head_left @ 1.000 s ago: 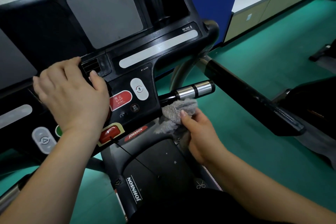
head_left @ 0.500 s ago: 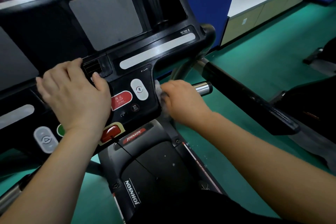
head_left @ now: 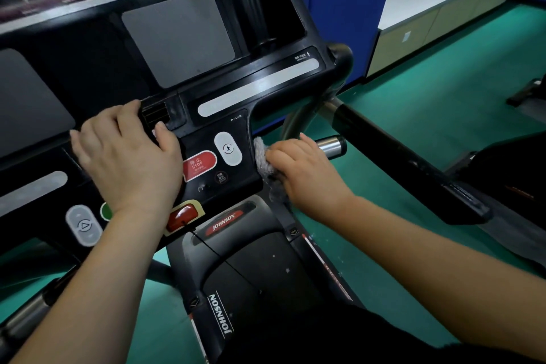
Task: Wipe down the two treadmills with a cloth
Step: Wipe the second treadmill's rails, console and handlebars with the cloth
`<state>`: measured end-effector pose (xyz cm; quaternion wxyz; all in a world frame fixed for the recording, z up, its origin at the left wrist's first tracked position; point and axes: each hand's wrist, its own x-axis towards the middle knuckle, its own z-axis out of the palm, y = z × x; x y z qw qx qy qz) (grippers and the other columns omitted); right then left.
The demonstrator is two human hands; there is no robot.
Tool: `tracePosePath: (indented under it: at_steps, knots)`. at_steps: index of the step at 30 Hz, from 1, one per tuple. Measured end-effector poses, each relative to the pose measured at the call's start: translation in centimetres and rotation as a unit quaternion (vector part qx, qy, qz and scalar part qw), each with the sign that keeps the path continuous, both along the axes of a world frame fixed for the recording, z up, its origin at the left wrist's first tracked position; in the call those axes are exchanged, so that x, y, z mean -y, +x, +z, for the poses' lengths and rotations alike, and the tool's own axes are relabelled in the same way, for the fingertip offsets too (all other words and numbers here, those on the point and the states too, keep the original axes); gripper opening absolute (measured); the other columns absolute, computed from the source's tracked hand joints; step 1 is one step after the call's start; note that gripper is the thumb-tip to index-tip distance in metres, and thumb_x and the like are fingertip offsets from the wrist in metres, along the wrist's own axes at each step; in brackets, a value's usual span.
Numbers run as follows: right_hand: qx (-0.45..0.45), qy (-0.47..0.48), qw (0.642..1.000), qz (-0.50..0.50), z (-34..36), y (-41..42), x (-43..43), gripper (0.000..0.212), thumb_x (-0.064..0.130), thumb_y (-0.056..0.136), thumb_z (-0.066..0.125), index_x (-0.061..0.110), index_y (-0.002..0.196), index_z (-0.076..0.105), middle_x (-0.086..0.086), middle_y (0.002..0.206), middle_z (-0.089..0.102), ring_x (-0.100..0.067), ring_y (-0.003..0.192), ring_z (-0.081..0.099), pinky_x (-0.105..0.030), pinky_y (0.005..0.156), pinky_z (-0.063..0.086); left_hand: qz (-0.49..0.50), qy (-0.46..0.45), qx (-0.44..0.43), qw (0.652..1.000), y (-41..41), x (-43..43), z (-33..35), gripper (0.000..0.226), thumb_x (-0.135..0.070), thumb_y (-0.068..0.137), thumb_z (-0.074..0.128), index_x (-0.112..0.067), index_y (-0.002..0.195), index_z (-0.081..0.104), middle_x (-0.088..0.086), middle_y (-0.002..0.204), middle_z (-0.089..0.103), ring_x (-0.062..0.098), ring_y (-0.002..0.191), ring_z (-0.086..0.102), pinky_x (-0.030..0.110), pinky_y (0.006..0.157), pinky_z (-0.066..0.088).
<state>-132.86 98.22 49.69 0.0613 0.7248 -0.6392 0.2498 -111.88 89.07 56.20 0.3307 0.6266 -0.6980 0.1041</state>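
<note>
A black treadmill console [head_left: 206,74] fills the upper left, with a red STOP button [head_left: 198,165] and grey panels. My left hand [head_left: 127,156] rests flat on the console beside the STOP button, fingers spread and relaxed. My right hand [head_left: 304,174] grips a grey fluffy cloth [head_left: 263,156] wrapped around the short pulse-grip handle, pressed against the console's right edge. Only the handle's chrome tip [head_left: 331,146] sticks out past my fingers. The black treadmill deck [head_left: 245,275] with white JOHNSON lettering lies below.
A long black side handrail [head_left: 413,162] runs to the lower right. Another dark machine [head_left: 511,180] stands at the right edge on the green floor [head_left: 428,115]. A blue partition [head_left: 342,3] and a white cabinet [head_left: 443,18] with plants stand behind.
My right hand rose from below the pulse-grip handle and closed the cloth around it, then slid inward toward the console. My left hand stayed put on the console.
</note>
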Motion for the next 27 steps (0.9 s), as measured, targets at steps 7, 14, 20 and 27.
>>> tracePosePath:
  at_steps: [7,14,20,27]
  knots:
    - [0.052,0.018,0.998,-0.025,-0.9,-4.2,-0.8,0.041,0.008,0.077,0.056,0.017,0.116,0.064,-0.003,0.12,0.064,-0.023,0.111,0.057,-0.044,0.108,0.023,0.001,-0.008,-0.006,1.0,0.2,0.1,-0.1,0.047,-0.033,0.089,0.046,-0.014,0.131,0.05,0.014,0.129,0.049,0.035,0.127,0.037,0.051,0.118,0.01]
    - [0.094,0.05,0.99,-0.093,-0.4,-9.4,-1.7,0.035,0.005,0.081,0.062,0.014,0.115,0.066,-0.006,0.119,0.063,-0.034,0.107,0.058,-0.045,0.092,0.048,-0.022,0.008,-0.059,0.998,-1.0,-0.6,0.7,0.043,-0.029,0.087,0.049,-0.014,0.126,0.056,0.013,0.141,0.038,0.037,0.135,0.029,0.059,0.111,0.022]
    - [0.263,0.027,0.954,-0.144,0.2,-8.3,-4.8,0.035,0.009,0.078,0.074,0.011,0.113,0.068,-0.007,0.108,0.051,-0.014,0.094,0.052,-0.009,0.086,0.037,-0.324,0.013,-0.122,0.938,-10.4,-8.7,0.3,0.024,-0.003,0.083,0.053,-0.007,0.102,0.067,0.01,0.104,0.058,0.013,0.099,0.048,0.01,0.094,0.029]
    - [0.507,0.134,0.824,-0.216,0.5,-10.7,-9.2,0.037,0.022,0.085,0.066,0.023,0.122,0.063,0.002,0.115,0.056,0.003,0.099,0.056,-0.007,0.084,0.041,-0.454,0.27,-0.114,0.841,-19.5,-13.3,-5.6,0.051,-0.042,0.094,0.036,-0.018,0.138,0.049,-0.006,0.139,0.038,0.007,0.131,0.035,0.021,0.112,0.026]
